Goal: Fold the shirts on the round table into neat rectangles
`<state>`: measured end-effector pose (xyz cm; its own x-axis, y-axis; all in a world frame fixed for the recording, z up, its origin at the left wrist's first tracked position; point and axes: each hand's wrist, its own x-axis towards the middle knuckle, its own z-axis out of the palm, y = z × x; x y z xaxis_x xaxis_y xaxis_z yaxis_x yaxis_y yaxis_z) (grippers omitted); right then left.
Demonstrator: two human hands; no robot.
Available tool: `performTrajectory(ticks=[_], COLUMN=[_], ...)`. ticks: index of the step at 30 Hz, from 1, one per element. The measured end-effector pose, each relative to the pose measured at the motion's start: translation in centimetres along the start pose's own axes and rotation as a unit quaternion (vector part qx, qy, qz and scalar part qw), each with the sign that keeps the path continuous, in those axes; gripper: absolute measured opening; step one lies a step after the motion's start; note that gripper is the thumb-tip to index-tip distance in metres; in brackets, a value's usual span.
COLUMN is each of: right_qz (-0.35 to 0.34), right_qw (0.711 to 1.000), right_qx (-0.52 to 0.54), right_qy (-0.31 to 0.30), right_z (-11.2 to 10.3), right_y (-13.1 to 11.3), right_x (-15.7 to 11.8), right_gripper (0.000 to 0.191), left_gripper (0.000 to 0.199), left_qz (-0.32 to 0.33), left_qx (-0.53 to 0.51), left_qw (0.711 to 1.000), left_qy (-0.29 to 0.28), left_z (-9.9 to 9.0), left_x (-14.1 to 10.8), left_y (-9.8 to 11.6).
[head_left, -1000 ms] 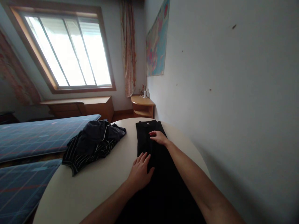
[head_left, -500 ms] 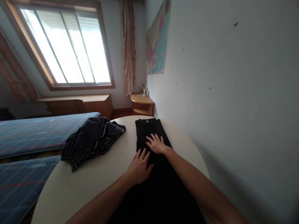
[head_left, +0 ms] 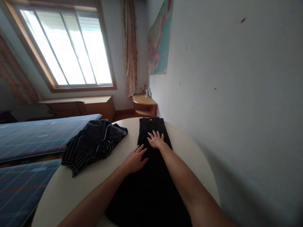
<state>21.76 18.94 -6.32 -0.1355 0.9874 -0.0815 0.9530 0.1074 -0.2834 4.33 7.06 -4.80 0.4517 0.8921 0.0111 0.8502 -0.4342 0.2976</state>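
A long black garment (head_left: 153,183) lies flat on the round white table (head_left: 196,164), stretching from the far edge toward me. Its far end is narrow with a small light label, and it widens to a rounded hem near me; whether it is a skirt or trousers I cannot tell. My right hand (head_left: 155,139) rests palm down on its upper part, fingers spread. Lower and to the left, my left hand (head_left: 135,159) lies at the garment's left edge, fingers stretched out. Neither hand grips the cloth.
Left on the table is a crumpled heap of dark clothing (head_left: 93,138) with white stripes, reaching the table's edge. Blue plaid mattresses (head_left: 35,135) stand beyond that edge. A white wall (head_left: 236,110) runs along the right. Behind are a corner shelf (head_left: 144,100) and a low wooden desk (head_left: 99,100).
Both hands have slid slightly outward and away from me over the black garment, the left one also leftward. The garment's far end sits a little farther right and its near hem now shows.
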Motion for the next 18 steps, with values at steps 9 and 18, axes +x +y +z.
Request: performTrajectory(ticks=[9, 18], right_qz=[-0.074, -0.234], right_qw=[0.992, 0.963], right_qx=[0.036, 0.072], right_qy=[0.097, 0.113], right_z=[0.2, 1.1], right_y=[1.3, 3.1], right_x=[-0.8, -6.5], right_gripper=[0.050, 0.050], left_gripper=[0.046, 0.070], left_qz=[-0.089, -0.042], left_qx=[-0.034, -0.166], left_qw=[0.995, 0.985], left_qy=[-0.010, -0.035], left_z=[-3.0, -5.4], left_x=[-9.4, -11.8], left_y=[0.4, 2.3])
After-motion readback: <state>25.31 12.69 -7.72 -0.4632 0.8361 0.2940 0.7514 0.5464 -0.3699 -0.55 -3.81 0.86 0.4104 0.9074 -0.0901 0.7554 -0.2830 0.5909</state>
